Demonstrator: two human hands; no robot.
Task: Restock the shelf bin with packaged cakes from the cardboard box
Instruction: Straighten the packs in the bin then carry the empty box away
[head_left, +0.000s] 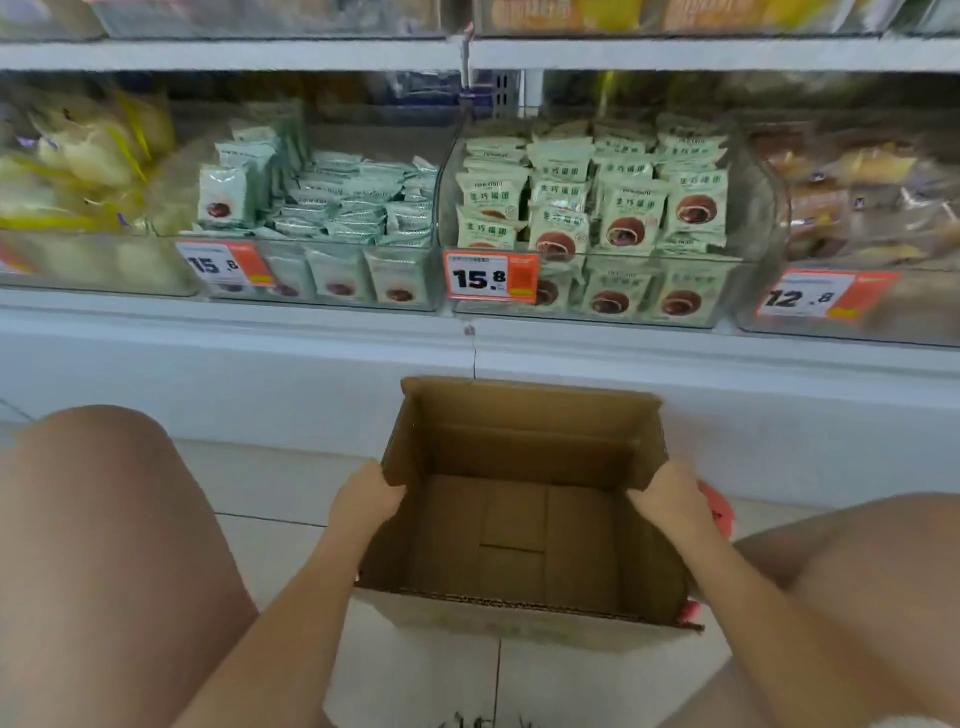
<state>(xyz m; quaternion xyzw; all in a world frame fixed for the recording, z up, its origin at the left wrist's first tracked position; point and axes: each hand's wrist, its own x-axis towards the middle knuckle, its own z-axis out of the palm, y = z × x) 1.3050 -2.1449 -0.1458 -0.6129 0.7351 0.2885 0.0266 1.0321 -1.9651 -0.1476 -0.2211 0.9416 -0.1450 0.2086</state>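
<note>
Cardboard box (519, 525) sits on the tiled floor (545, 686) between my knees, its inside bare (flaps standing up). I grip its left wall with my left hand (366, 506) and its right wall with my right hand (670, 501), fingers curled over the edges. Above it, the clear shelf bin (748, 291) holds pale green packaged cakes (623, 218) behind a 15.8 price tag (491, 277).
</note>
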